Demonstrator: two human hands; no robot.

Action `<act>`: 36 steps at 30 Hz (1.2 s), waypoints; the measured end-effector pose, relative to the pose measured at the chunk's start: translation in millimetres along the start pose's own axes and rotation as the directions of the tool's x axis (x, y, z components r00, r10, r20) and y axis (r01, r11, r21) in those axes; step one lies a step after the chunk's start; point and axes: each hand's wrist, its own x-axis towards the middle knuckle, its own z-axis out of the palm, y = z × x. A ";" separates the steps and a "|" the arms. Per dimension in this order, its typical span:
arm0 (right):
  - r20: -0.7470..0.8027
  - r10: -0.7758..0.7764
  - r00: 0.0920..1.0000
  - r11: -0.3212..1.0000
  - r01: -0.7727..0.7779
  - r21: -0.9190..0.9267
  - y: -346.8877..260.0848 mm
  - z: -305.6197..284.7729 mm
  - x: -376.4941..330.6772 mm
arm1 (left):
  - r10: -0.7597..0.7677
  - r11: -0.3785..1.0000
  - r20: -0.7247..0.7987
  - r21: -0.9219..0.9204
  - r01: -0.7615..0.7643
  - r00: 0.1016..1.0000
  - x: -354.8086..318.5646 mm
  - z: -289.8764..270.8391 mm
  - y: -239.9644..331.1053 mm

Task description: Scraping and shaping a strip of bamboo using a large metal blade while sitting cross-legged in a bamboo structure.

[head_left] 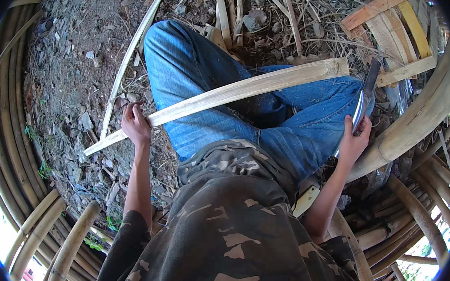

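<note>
The strip lies across the jeans, its long axis running left to right and slanting away from the body — the left hand has its fingers closed round it near the left end. The right hand, fingers wrapped on the knife, is nearer the strip's wide right end, which lies ahead and slightly left of those fingers — just beside the knife's dark upper end, apart from it.
</note>
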 end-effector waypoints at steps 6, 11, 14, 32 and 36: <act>0.000 -0.036 0.999 0.999 0.036 -0.032 6.4 -4.1 3.2 | 0.000 1.000 0.001 -0.029 0.000 1.000 -0.2 1.4 6.6; 0.066 -0.054 0.996 0.993 0.060 -0.097 -5.8 -19.3 1.7 | 0.017 0.999 0.004 -0.039 -0.017 1.000 0.1 -0.4 -0.6; 0.197 0.155 0.968 0.853 -0.232 0.467 -18.9 -32.1 -12.4 | -0.009 0.994 0.016 -0.106 0.010 1.000 0.8 4.6 -11.9; 0.668 0.052 0.742 0.549 -0.580 0.602 -83.4 -22.8 -37.0 | -0.067 0.996 0.104 -0.052 0.072 0.992 9.5 -2.7 -20.2; 0.608 0.048 0.793 0.586 -0.515 0.626 -85.8 -24.0 -32.4 | 0.101 0.936 0.012 -0.341 -0.091 0.995 7.1 -14.6 15.6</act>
